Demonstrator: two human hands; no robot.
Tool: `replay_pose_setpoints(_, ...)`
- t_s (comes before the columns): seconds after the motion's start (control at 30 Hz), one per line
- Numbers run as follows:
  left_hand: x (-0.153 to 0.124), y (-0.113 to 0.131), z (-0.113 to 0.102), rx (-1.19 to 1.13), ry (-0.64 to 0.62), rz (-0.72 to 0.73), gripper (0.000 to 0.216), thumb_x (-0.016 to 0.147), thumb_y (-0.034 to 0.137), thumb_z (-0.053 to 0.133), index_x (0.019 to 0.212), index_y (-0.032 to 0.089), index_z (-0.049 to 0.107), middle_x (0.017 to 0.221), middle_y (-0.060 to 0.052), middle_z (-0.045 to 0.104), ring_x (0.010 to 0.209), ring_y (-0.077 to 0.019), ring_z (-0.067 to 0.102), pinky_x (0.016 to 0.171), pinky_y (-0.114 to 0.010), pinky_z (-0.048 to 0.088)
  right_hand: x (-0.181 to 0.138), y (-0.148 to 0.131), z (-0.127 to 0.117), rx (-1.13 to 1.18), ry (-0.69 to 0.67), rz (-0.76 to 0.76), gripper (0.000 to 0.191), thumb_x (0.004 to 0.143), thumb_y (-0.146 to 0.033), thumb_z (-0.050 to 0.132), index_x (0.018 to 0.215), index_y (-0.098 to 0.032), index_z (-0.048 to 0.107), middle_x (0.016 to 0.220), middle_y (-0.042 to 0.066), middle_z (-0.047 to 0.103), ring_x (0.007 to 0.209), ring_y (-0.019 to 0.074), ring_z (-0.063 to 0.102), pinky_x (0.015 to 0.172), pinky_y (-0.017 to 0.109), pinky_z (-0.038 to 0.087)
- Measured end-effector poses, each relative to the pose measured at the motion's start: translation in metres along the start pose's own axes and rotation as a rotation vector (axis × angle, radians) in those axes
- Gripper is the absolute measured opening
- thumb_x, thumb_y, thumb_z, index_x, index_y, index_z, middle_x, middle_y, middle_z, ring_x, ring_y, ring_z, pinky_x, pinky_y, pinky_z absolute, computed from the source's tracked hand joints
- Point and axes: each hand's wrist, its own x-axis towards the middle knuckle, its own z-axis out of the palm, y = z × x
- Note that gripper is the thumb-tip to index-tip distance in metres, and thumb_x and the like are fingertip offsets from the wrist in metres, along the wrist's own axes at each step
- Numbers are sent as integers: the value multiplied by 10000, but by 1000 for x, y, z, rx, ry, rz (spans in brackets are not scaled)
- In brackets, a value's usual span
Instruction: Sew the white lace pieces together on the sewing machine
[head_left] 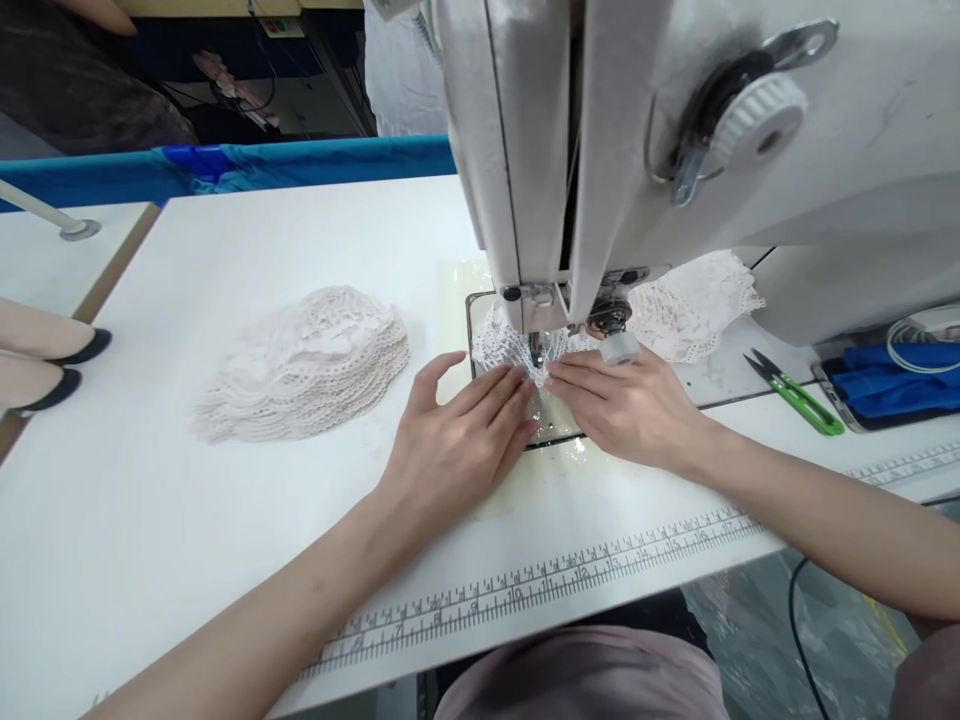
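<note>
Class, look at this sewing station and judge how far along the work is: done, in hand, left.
Done, apparently: bunched lace lying behind the needle. In hand: left hand and right hand press a lace piece flat under the needle. Left, probably: the stack of lace pieces on the table, though it could be finished work.

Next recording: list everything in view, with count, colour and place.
sewing machine: one, white, top right
lace piece: one, white, under the machine
lace stack: one, white, left on table
snips: one, green, right on table
cloth: one, blue, far right
table: one, white, ruler printed along near edge
shoes: two, black, another person's, left edge
left hand: flat on lace piece
right hand: flat on lace piece
</note>
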Motion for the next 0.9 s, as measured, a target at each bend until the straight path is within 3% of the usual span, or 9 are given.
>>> replay_pose_setpoints(0.23, 3, -5, 6, -18, -15, -56, 207, 954, 249, 507, 1130, 219, 611, 1131, -55, 708, 1043, -219, 677, 968, -511, 431, 3, 2, 1, -38, -68, 26, 349, 900, -15, 391, 1087, -117, 668, 1032, 66, 738, 934, 177, 658, 1044, 418, 425)
replay_pose_setpoints(0.6, 5, -11, 13, -55, -53, -102, 305, 966, 307, 476, 1171, 136, 625, 1181, -99, 683, 1121, -258, 635, 1020, -506, 358, 0, 6, 2, -164, -80, 42, 335, 923, -73, 400, 1106, -168, 663, 997, -1, 741, 988, 168, 631, 1147, 432, 307)
replay_pose_setpoints(0.9, 3, -16, 14, -45, -95, -165, 373, 970, 292, 464, 1262, 85, 568, 1280, -116, 627, 1210, -261, 569, 1042, -427, 389, 1, 8, -3, -145, -75, 74, 309, 922, -84, 417, 1017, -196, 689, 1050, -10, 733, 1060, 167, 623, 1135, 446, 331)
